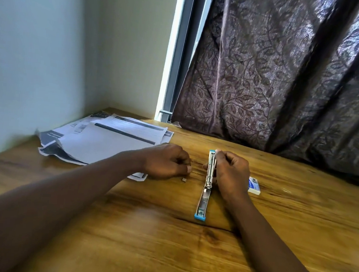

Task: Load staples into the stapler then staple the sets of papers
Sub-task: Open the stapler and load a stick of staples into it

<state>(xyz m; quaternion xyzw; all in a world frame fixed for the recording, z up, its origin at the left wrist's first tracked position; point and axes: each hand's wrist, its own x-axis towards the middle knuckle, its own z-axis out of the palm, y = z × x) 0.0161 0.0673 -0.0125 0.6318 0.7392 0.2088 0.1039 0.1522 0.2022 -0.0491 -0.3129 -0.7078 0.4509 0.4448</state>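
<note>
One stapler (pixel 204 198) lies swung open on the wooden counter (pixel 145 239), a long steel channel with a blue cap at each end. The right hand (pixel 232 173) curls round the stapler's far half; left of the stapler, the left hand (pixel 166 161) rests with fingers curled, whether pinching anything I cannot tell, with one small staple piece (pixel 183 180) by its thumb. One white-and-blue staple box (pixel 255 186) sits just right of the stapler, and farther left spreads one pile of printed papers (pixel 110 143), too overlapped to count.
</note>
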